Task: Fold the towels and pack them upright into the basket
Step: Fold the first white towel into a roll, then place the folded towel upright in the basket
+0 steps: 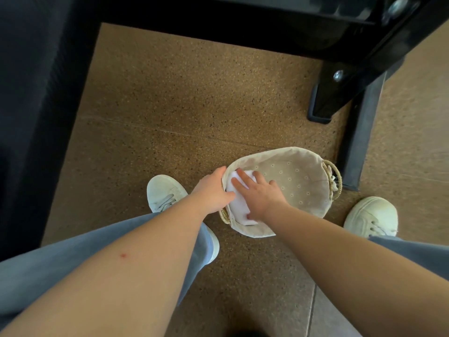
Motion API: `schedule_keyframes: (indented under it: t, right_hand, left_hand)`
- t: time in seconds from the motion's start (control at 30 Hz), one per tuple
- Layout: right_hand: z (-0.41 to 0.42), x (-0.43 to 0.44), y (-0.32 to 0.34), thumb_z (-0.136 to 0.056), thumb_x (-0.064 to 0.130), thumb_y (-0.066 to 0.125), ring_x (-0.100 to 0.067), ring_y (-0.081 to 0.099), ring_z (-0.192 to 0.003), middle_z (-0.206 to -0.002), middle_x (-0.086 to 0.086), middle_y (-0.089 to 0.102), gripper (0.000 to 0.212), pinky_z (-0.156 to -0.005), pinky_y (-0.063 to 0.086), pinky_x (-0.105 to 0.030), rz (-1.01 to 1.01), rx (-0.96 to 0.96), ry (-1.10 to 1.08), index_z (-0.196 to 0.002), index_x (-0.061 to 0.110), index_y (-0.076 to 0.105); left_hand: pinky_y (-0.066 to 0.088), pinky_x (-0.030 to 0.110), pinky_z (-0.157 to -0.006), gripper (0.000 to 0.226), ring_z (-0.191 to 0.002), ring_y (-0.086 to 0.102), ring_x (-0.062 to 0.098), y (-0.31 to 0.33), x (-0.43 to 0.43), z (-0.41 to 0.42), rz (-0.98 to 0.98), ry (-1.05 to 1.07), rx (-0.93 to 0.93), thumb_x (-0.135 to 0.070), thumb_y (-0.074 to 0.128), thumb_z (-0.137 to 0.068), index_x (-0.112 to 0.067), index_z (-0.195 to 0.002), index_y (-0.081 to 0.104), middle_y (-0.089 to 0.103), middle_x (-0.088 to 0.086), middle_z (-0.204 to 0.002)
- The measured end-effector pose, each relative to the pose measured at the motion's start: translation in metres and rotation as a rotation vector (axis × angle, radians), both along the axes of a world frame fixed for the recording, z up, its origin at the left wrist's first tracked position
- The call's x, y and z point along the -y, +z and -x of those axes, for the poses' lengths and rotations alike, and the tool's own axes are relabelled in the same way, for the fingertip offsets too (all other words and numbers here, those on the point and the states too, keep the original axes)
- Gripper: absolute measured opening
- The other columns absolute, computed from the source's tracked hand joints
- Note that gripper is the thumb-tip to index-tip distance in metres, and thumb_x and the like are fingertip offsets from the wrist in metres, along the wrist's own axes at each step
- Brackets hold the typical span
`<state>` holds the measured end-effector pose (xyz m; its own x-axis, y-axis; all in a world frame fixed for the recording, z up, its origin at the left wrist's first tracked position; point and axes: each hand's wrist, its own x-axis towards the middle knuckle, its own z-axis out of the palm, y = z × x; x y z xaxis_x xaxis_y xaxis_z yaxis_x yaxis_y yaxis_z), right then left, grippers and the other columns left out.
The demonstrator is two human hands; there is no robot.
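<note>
Towel (pixel 239 210) at basket (pixel 286 152) L end, long axis near-far; R hand (pixel 261 199) fingers (pixel 243 177) flat on it; L hand (pixel 213 190) grips rim.

One towel (pixel 239 207), one basket (pixel 301 154), two shoes (pixel 164 190).

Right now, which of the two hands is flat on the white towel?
The right hand: its fingers lie spread on the folded towel inside the basket. The left hand holds the basket's rim instead, thumb inside.

arms (pixel 150 251): bare, no sleeves | trousers (pixel 60 259): loose blue-grey | shoes (pixel 371 216): white lace-up sneakers
</note>
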<state>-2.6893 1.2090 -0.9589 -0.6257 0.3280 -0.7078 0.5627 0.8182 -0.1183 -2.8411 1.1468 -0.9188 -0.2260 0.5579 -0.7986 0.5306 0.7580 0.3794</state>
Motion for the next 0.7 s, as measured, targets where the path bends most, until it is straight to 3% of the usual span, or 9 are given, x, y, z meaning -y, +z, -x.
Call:
schedule_keyframes:
  t: [0.07,0.2,0.33,0.53,0.7]
  right_hand:
    - [-0.003,-0.005,0.012,-0.091,0.049,0.071,-0.032,0.005,-0.156,-0.172,0.004,-0.014,0.104,-0.112,0.041,-0.052,0.045,0.000,-0.023,-0.163,0.033,-0.002]
    - [-0.011,-0.014,0.047,-0.093,0.053,0.066,-0.032,0.011,-0.156,-0.172,-0.004,0.004,0.088,-0.117,0.037,-0.054,0.072,-0.045,-0.165,-0.163,0.032,0.016]
    - [-0.024,-0.020,0.101,-0.095,0.048,0.067,-0.032,0.015,-0.156,-0.171,-0.004,0.011,0.081,-0.118,0.036,-0.055,0.048,-0.093,-0.298,-0.162,0.033,0.024]
    - [-0.028,-0.028,0.176,-0.096,0.051,0.064,-0.035,0.018,-0.155,-0.170,-0.007,0.018,0.078,-0.121,0.032,-0.054,-0.056,-0.207,-0.371,-0.161,0.032,0.026]
    - [-0.004,-0.023,0.236,-0.096,0.046,0.066,-0.034,0.018,-0.155,-0.169,-0.006,0.020,0.077,-0.121,0.032,-0.052,-0.081,-0.393,-0.446,-0.161,0.032,0.026]
  left_hand:
    - [0.040,0.031,-0.101,0.084,-0.141,0.045,0.025,0.010,-0.005,-0.005,-0.007,0.033,0.002,-0.035,0.069,-0.092,-0.029,-0.162,0.021,0.042,0.004,-0.157]
    - [0.050,0.041,-0.102,0.074,-0.128,0.055,0.028,0.040,-0.007,-0.016,-0.039,-0.033,-0.105,-0.036,0.067,-0.091,-0.031,-0.157,0.031,0.050,0.006,-0.146]
    - [0.050,0.041,-0.102,0.073,-0.127,0.055,0.029,0.080,-0.007,-0.023,-0.077,-0.086,-0.126,-0.033,0.066,-0.091,-0.029,-0.156,0.033,0.049,0.007,-0.146]
    - [0.045,0.039,-0.106,0.071,-0.138,0.048,0.028,0.146,-0.007,-0.027,-0.222,-0.061,-0.126,-0.030,0.064,-0.096,-0.027,-0.159,0.032,0.041,0.009,-0.156]
    - [0.046,0.039,-0.104,0.068,-0.134,0.050,0.027,0.205,0.005,-0.019,-0.361,-0.033,-0.162,-0.036,0.064,-0.095,-0.026,-0.157,0.035,0.046,0.008,-0.152]
